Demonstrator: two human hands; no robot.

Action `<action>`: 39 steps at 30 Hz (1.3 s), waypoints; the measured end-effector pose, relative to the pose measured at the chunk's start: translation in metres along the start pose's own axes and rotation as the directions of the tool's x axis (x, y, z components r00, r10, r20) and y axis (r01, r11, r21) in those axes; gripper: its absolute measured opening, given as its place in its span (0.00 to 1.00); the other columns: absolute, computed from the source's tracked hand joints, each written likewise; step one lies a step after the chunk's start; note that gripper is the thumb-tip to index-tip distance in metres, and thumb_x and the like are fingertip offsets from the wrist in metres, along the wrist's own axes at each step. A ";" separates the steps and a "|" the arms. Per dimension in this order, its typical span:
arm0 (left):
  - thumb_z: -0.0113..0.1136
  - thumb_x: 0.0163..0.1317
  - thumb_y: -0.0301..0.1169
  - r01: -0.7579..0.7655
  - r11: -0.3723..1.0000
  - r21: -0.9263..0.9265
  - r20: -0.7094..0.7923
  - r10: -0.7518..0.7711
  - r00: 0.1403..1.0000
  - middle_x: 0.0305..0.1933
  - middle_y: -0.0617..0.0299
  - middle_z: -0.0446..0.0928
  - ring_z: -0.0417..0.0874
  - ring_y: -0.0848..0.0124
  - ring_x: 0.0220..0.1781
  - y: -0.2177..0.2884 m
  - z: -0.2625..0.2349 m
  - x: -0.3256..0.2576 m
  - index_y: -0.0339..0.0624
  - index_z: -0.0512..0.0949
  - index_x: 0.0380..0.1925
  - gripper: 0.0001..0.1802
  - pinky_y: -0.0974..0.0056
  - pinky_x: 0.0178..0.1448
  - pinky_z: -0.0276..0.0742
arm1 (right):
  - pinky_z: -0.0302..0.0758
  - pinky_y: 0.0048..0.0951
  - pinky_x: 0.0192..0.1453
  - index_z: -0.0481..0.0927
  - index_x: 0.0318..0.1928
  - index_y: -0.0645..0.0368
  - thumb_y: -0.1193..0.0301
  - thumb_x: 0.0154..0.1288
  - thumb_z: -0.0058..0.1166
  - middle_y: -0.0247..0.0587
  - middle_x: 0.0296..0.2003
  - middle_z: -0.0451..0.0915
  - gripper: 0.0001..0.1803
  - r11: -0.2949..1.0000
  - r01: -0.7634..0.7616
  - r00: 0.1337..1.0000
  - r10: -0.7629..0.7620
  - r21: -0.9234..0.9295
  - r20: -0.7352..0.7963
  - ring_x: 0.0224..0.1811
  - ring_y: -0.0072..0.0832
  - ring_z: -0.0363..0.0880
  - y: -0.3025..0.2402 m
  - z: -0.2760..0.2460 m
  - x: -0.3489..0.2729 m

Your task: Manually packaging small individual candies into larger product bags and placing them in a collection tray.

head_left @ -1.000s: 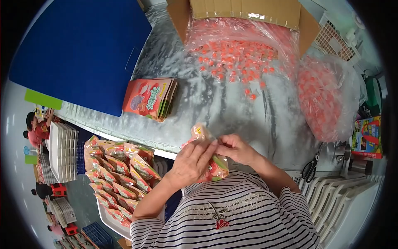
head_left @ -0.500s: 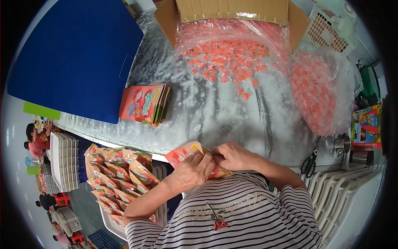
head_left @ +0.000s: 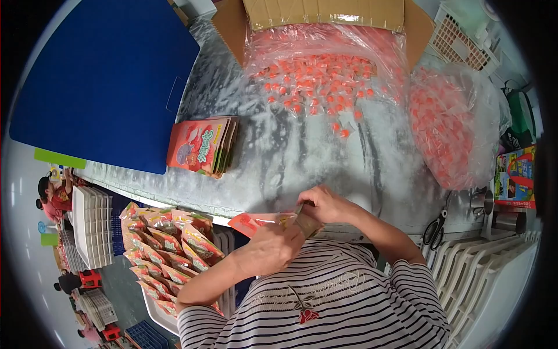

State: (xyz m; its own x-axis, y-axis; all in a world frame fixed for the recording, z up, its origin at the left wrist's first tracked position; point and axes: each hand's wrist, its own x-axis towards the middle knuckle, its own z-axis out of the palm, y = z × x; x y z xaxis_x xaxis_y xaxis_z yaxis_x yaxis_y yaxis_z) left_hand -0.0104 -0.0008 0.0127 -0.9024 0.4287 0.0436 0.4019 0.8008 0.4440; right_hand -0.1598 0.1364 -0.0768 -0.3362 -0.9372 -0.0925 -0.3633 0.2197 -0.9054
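At the table's near edge, close to my body, both hands hold a pink-red printed pouch [head_left: 249, 223]. My left hand [head_left: 272, 249] is closed round its front and lower part and covers much of it. My right hand [head_left: 325, 205] pinches the pouch's upper edge at its right end, where a dull greenish-grey side shows. Whether anything is inside the pouch cannot be seen. Left of my hands, a stack of flat pouches [head_left: 200, 145] lies on the table. Below to the left, many filled pouches [head_left: 168, 250] stand in rows in a white tray [head_left: 160, 317].
An open cardboard box [head_left: 325, 14] lies at the far side, spilling wrapped red candies [head_left: 331, 81] onto the grey table [head_left: 261, 168]. To the right are a clear bag of candies [head_left: 442, 134] and black-handled scissors [head_left: 435, 230]. A large blue board [head_left: 99, 87] covers the left. Other people sit far left.
The pouch has turned from facing up to a steeper tilt, baring its greenish-grey side. My right hand has risen slightly, away from the table's near edge; my left hand has shifted down a little.
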 end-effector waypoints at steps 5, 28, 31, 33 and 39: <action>0.62 0.52 0.26 0.194 0.979 -0.055 -0.239 -0.202 0.950 0.29 0.55 0.75 0.77 0.57 0.27 -0.006 -0.001 0.004 0.39 0.76 0.30 0.07 0.56 0.31 0.74 | 0.76 0.36 0.49 0.78 0.47 0.61 0.69 0.59 0.59 0.47 0.46 0.80 0.16 0.993 0.074 0.943 -0.099 -0.092 -0.318 0.49 0.38 0.79 0.034 -0.016 0.011; 0.65 0.51 0.27 0.316 0.945 -0.087 -0.364 -0.325 0.873 0.24 0.58 0.75 0.78 0.59 0.28 -0.008 0.011 0.009 0.40 0.76 0.26 0.05 0.57 0.32 0.72 | 0.65 0.40 0.64 0.74 0.52 0.65 0.71 0.65 0.52 0.48 0.56 0.70 0.17 0.888 -0.011 0.829 -0.249 -0.459 -0.500 0.62 0.44 0.66 0.080 -0.066 0.005; 0.65 0.50 0.26 0.330 0.940 -0.086 -0.355 -0.339 0.871 0.24 0.58 0.75 0.77 0.59 0.28 -0.011 0.015 0.007 0.41 0.77 0.26 0.06 0.57 0.32 0.72 | 0.70 0.38 0.60 0.76 0.48 0.64 0.72 0.65 0.51 0.48 0.51 0.75 0.13 0.951 -0.016 0.737 -0.196 -0.307 -0.647 0.56 0.44 0.71 0.091 -0.091 0.011; 0.66 0.48 0.25 0.360 0.928 -0.100 -0.333 -0.372 0.867 0.27 0.58 0.77 0.78 0.58 0.29 -0.008 0.013 0.005 0.40 0.77 0.25 0.06 0.58 0.33 0.73 | 0.71 0.37 0.58 0.76 0.46 0.64 0.71 0.66 0.50 0.47 0.48 0.75 0.11 0.965 -0.029 0.688 -0.168 -0.259 -0.706 0.53 0.43 0.73 0.094 -0.106 0.018; 0.67 0.47 0.23 0.390 0.917 -0.087 -0.321 -0.396 0.860 0.28 0.58 0.79 0.79 0.58 0.28 -0.008 0.017 0.001 0.40 0.78 0.25 0.06 0.60 0.33 0.74 | 0.70 0.37 0.58 0.79 0.44 0.62 0.69 0.63 0.55 0.44 0.45 0.75 0.12 0.771 -0.158 0.870 -0.187 -0.617 -0.457 0.50 0.42 0.73 0.100 -0.107 0.039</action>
State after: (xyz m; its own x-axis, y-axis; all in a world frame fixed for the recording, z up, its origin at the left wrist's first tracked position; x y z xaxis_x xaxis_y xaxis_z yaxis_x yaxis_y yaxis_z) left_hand -0.0123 0.0003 -0.0058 -0.9853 -0.0826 0.1494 0.0035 0.8651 0.5016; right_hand -0.3021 0.1505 -0.1269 -0.6212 -0.7326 0.2784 -0.7631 0.4846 -0.4276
